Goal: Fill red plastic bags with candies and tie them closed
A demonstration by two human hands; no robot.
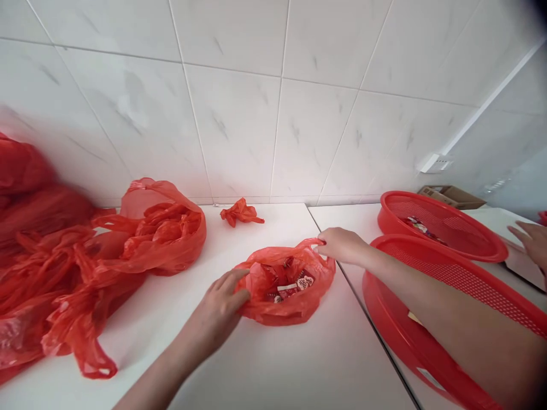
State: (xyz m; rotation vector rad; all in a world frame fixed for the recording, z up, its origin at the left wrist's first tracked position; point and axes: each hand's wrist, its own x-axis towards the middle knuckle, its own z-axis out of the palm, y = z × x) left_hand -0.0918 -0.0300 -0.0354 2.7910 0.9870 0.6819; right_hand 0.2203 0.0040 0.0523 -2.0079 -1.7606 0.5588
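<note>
Fingers [321,249] of the right hand [342,246]: closed on a handle of the red plastic bag [280,316]. Left hand [222,299]: thumb and forefinger parted at the bag's left rim; whether they grip the film, cannot tell. Bag: one, mouth gaping upward, on the white counter [252,364] between both hands; contents, printed packets [299,285]. Behind it, near the wall: one small crumpled red bag [240,212]. At left: heaped red bags [166,228]. At right: two red perforated baskets [453,259], cardboard box [457,197] beyond. Far right edge: another person's hand [534,242].
</note>
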